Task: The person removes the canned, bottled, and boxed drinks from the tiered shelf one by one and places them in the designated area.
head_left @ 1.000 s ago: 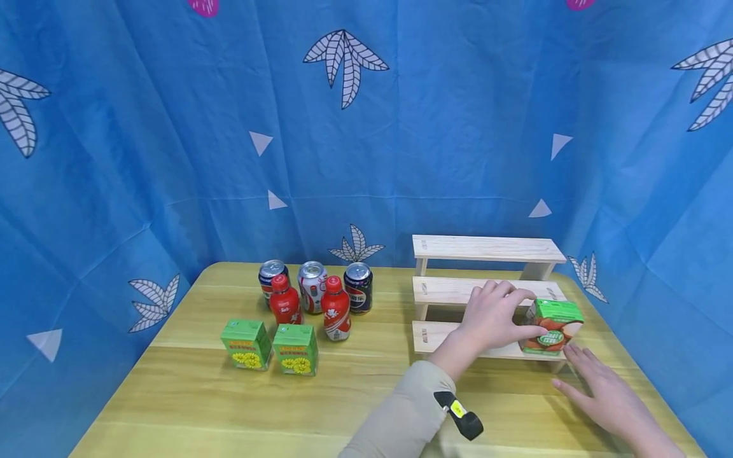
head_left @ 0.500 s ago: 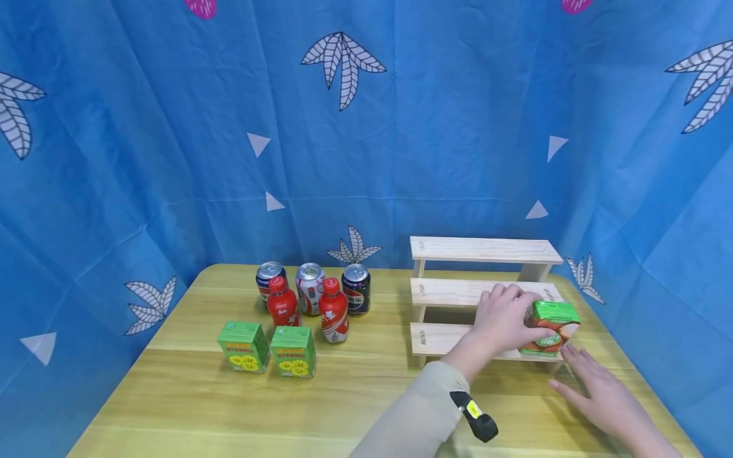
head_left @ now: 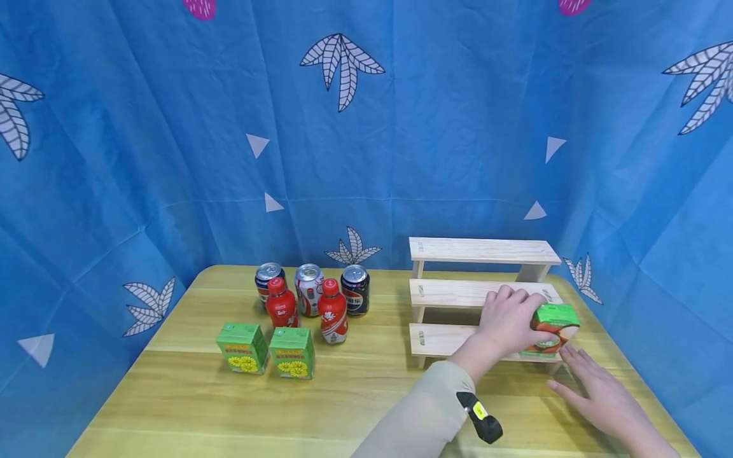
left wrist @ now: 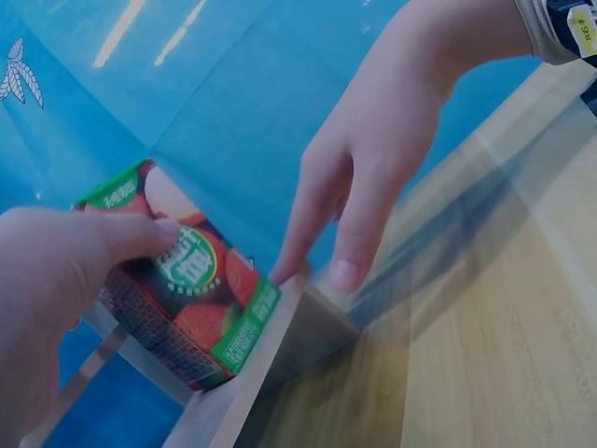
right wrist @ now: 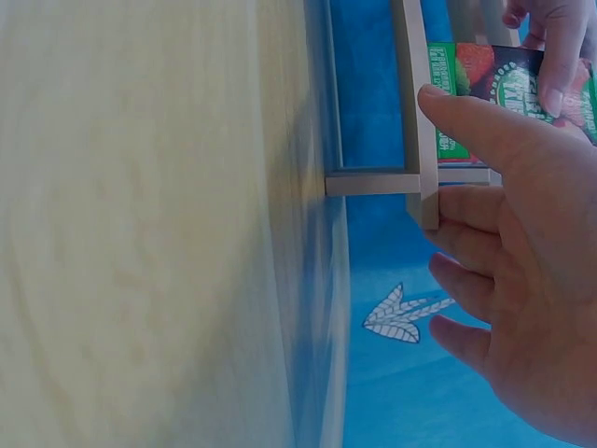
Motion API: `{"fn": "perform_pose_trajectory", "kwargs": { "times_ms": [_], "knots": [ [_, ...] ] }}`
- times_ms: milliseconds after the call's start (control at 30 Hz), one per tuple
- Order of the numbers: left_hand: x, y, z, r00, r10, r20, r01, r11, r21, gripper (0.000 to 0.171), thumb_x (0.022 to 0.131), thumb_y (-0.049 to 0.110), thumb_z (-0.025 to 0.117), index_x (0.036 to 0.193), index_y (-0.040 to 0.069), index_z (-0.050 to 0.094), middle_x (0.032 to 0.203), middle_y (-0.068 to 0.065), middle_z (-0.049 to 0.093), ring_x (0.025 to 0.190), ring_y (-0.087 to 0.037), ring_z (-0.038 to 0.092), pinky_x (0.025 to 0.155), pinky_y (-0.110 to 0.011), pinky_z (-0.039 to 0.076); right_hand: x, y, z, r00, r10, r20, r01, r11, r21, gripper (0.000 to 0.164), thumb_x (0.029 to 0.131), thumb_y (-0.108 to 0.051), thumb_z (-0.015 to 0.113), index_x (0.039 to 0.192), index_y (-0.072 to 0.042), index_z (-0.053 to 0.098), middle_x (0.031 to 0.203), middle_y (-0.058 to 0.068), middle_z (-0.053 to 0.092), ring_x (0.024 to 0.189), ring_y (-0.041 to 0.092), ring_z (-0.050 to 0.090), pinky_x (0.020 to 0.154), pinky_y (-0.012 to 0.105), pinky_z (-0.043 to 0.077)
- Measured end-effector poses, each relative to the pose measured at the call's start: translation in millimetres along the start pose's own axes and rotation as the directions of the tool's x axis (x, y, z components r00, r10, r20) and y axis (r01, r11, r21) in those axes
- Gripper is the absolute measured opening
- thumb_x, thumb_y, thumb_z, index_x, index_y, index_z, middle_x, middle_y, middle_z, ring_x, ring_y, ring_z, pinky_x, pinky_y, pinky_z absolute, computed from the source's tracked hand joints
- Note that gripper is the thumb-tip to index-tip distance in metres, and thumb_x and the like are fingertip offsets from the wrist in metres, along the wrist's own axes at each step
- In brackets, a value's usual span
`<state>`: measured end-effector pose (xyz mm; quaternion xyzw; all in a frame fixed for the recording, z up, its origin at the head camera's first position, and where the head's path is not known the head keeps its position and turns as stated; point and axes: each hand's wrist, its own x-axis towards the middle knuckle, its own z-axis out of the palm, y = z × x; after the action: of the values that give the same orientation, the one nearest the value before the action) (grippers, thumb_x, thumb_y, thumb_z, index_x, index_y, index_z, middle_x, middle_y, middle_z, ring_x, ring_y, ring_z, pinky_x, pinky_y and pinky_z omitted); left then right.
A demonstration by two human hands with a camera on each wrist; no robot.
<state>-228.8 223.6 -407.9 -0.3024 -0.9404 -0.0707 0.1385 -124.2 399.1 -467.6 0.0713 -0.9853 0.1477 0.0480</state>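
Observation:
A juice carton (head_left: pixel 555 323) with a green top and red fruit pictures stands at the right end of the lowest board of a wooden three-step rack (head_left: pixel 441 340). My left hand (head_left: pixel 506 321) grips it from the left, the thumb across its front, as the left wrist view shows on the carton (left wrist: pixel 201 280). At the rack's right end, my right hand (head_left: pixel 601 394) has its fingers extended, fingertips at the end of the lowest board. In the right wrist view that right hand (right wrist: pixel 532 243) touches the board's end and holds nothing.
On the table's left side stand two green cartons with yellow flowers, a left carton (head_left: pixel 243 348) and a right carton (head_left: pixel 293 353). Behind them are two red bottles (head_left: pixel 334 312) and several cans (head_left: pixel 356 290). A blue curtain (head_left: pixel 366 159) encloses the table's back and sides.
My left forearm has shifted slightly right, its hand still on the juice carton. The right hand has hardly moved. The whole head view has drifted a little.

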Motion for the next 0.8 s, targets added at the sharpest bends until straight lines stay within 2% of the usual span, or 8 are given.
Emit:
{"fn": "perform_pose_trajectory", "kwargs": {
  "times_ms": [300, 800],
  "knots": [
    [-3.7, 0.3, 1.2, 0.998, 0.026, -0.057, -0.026, 1.000, -0.007, 0.062, 0.076, 0.076, 0.060, 0.129, 0.046, 0.048, 0.112, 0.025, 0.057, 0.098, -0.002, 0.043, 0.079, -0.021, 0.031, 0.7, -0.2, 0.5, 1.000, -0.007, -0.006, 0.007, 1.000, -0.002, 0.080, 0.094, -0.046, 0.058, 0.148, 0.007, 0.030, 0.149, 0.034, 0.032, 0.133, 0.058, 0.031, 0.098, 0.070, 0.030],
    [-11.7, -6.8, -4.6, 0.995, 0.009, -0.102, -0.013, 0.999, -0.046, 0.059, 0.077, 0.074, 0.060, 0.128, 0.045, 0.049, 0.112, 0.026, 0.058, 0.097, 0.000, 0.043, 0.078, -0.019, 0.030, 0.2, 0.3, 0.8, 1.000, -0.010, -0.009, 0.010, 1.000, -0.004, 0.080, 0.094, -0.046, 0.059, 0.145, 0.009, 0.034, 0.146, 0.035, 0.037, 0.130, 0.058, 0.034, 0.099, 0.069, 0.031]
  ]
}}
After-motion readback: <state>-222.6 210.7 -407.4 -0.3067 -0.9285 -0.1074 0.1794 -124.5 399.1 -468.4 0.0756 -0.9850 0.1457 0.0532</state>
